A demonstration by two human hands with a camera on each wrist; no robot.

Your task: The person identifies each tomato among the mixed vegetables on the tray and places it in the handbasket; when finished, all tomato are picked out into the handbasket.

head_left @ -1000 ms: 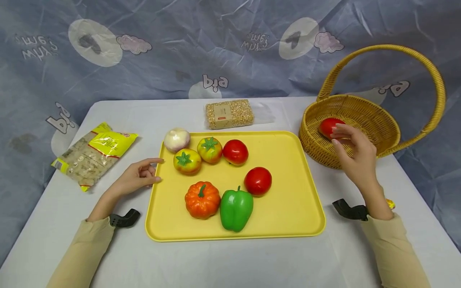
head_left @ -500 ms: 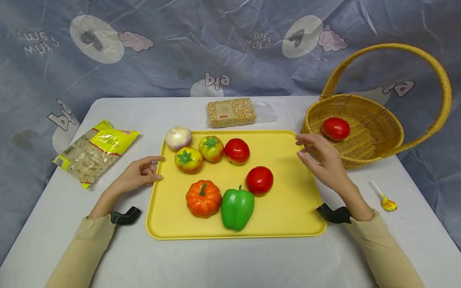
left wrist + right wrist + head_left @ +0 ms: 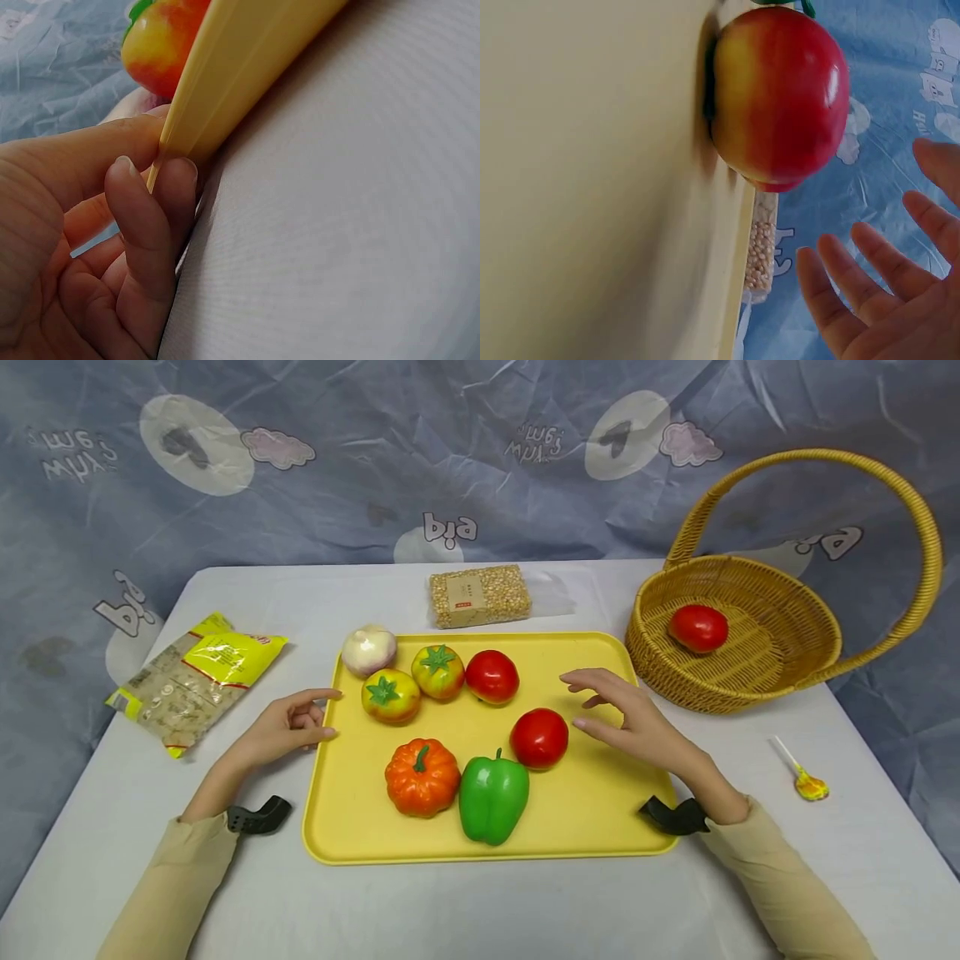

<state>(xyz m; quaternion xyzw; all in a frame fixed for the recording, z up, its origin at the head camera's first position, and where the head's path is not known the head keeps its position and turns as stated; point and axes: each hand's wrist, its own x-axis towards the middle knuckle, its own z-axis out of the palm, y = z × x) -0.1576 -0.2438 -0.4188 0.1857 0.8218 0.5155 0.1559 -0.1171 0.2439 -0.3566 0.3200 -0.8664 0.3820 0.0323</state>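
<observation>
My left hand [image 3: 288, 727] pinches the left rim of the yellow tray [image 3: 600, 827]; the left wrist view shows the rim between thumb and fingers [image 3: 142, 217]. Above the tray's right half is my right hand [image 3: 630, 718], fingers apart and holding nothing. Its thumb is close to a red tomato [image 3: 539, 738], which looms large in the right wrist view [image 3: 784, 97]. Another red tomato [image 3: 492, 677] lies farther back, beside two yellow-red toy fruits with green tops [image 3: 437, 672]. In front are an orange pumpkin [image 3: 422, 778] and a green bell pepper [image 3: 493, 799]. A garlic bulb [image 3: 369, 650] occupies the back left corner.
A wicker basket [image 3: 652, 664] with a tall handle stands at the back right, a red tomato [image 3: 698, 628] inside. A lollipop [image 3: 810, 785] lies to its front. Behind the tray is a grain pack [image 3: 480, 597]; a yellow-topped bag [image 3: 197, 685] lies at left.
My right hand has moved left from over the basket to over the tray, near the front red tomato. The lollipop has come into full view. My left hand has stayed at the tray rim.
</observation>
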